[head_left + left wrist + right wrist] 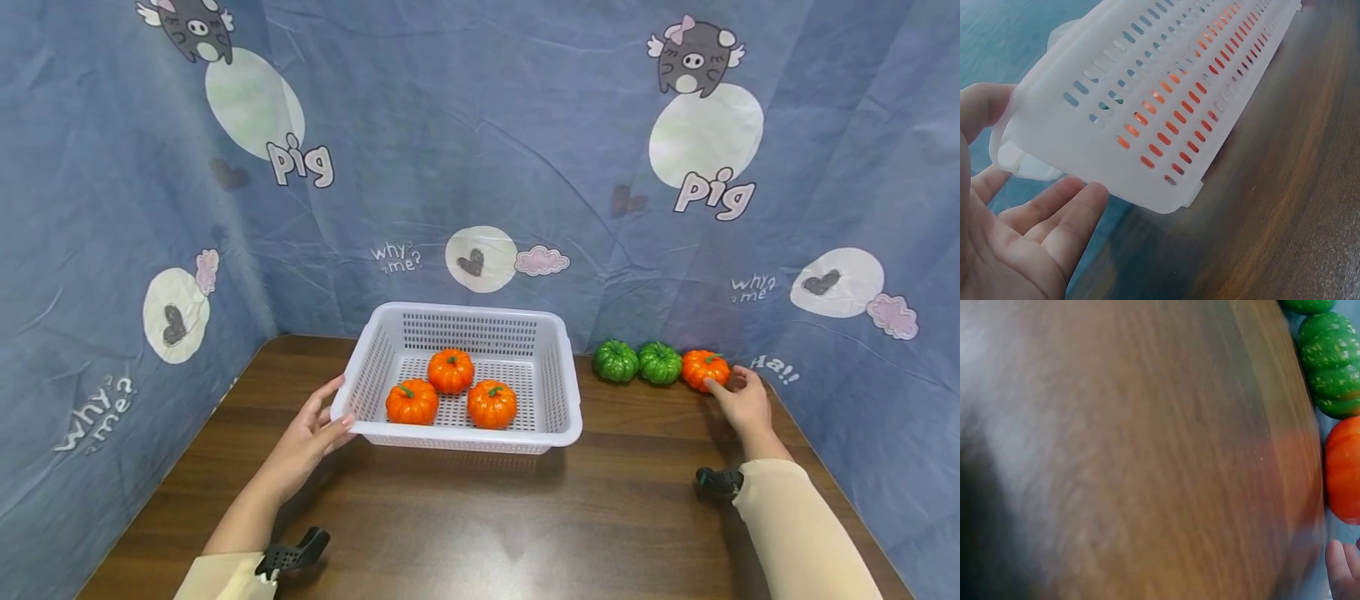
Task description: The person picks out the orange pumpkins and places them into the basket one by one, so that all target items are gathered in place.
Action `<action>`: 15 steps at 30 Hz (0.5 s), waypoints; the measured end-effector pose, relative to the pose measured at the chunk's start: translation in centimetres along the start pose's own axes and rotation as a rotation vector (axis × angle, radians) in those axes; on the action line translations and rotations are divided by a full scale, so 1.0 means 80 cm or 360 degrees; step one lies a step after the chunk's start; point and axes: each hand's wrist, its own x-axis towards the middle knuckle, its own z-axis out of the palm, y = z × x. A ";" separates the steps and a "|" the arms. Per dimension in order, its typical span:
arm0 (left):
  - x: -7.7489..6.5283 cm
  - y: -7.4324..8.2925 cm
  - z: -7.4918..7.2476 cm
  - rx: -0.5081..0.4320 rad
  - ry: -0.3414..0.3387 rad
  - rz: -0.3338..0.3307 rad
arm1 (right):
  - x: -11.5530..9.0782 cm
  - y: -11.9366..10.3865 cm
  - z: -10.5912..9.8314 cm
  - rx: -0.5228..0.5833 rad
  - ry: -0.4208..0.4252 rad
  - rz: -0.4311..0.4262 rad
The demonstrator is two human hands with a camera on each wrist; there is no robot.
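A white slotted plastic basket (558, 408) stands on the table with three small orange pumpkins inside, one of them the rear pumpkin (451, 371). My left hand (306, 435) holds the basket's front left corner, thumb on the rim; the left wrist view shows its fingers against the basket's side. At the right, two green pumpkins, the left one (616, 361) and the right one (660, 363), sit in a row with another orange pumpkin (703, 369). My right hand (746, 406) is at that orange pumpkin's right side, thumb near its front, fingers not closed around it.
The brown wooden table (480, 517) is bordered by a blue printed cloth (480, 167) at the back and both sides. Dark wrist-worn devices, one on the left (294, 553) and one on the right (718, 482), sit at the sleeves.
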 end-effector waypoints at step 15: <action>-0.002 0.001 0.002 -0.0031 -0.0008 0.0018 | 0.012 -0.004 0.009 0.0090 -0.0104 0.0028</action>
